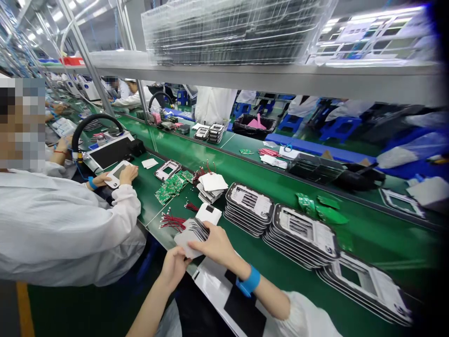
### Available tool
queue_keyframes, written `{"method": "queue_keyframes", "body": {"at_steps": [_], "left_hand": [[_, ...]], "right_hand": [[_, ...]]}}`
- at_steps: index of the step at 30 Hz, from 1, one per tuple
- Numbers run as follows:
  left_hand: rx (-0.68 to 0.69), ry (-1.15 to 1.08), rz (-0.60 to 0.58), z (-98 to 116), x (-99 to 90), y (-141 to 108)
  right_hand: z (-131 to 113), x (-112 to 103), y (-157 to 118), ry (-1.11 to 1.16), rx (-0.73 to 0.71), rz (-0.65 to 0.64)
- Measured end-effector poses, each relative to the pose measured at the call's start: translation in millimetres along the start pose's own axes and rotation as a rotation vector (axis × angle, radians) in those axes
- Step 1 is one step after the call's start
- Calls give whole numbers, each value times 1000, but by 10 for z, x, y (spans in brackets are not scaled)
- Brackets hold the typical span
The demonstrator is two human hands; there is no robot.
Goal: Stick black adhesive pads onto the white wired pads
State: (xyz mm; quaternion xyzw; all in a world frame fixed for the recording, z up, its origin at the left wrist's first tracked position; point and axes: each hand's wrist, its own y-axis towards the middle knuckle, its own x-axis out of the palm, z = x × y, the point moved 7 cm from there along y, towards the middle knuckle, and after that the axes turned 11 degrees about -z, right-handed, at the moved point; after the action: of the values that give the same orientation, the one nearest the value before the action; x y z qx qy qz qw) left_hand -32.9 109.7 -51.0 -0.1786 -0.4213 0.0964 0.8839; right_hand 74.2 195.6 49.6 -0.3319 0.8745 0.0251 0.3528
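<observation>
Between my two hands is a fanned stack of thin white rounded cards (pixel 189 241) with dark bands along one edge. My left hand (pixel 173 267) grips the stack's near lower corner with its fingertips. From above and the right, my right hand (pixel 218 244) presses its thumb on the top card, with its fingers round the far edge. A blue band (pixel 249 281) circles my right wrist. Just beyond the stack lie a white piece with a black rectangle (pixel 209 213) and red wires with white connectors (pixel 173 222). White and black sheets (pixel 224 290) lie below my right forearm.
Several piles of white and black frames (pixel 298 234) run along the bench to the right. Farther back are white pads (pixel 211 183), green circuit boards (pixel 173 187) and a metal shelf (pixel 224 75). On the left, a co-worker (pixel 63 220) holds a white device (pixel 119 174).
</observation>
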Motion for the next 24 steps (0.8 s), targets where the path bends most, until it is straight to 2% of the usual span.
{"method": "queue_keyframes", "body": {"at_steps": [3,7,11,14,19,24], "left_hand": [[-67,1,-16,-52,-103,-71],[-130,12,0,-65,-256,-199],[-167,7,31,-113,-335,-237],[-197,1,37,-194,-347,-224],[-219,-9,60,-277,-361,-216],[-223,7,99,-226,-357,-244]], "right_hand": [[-94,9,144,-201,-63,-72],[-129,203,265,-410,-135,-199],[-103,404,285,-543,-156,-283],[-79,476,287,-601,-142,-318],[-48,456,348,-618,-128,-357],[-35,284,486,-544,-113,-339]]}}
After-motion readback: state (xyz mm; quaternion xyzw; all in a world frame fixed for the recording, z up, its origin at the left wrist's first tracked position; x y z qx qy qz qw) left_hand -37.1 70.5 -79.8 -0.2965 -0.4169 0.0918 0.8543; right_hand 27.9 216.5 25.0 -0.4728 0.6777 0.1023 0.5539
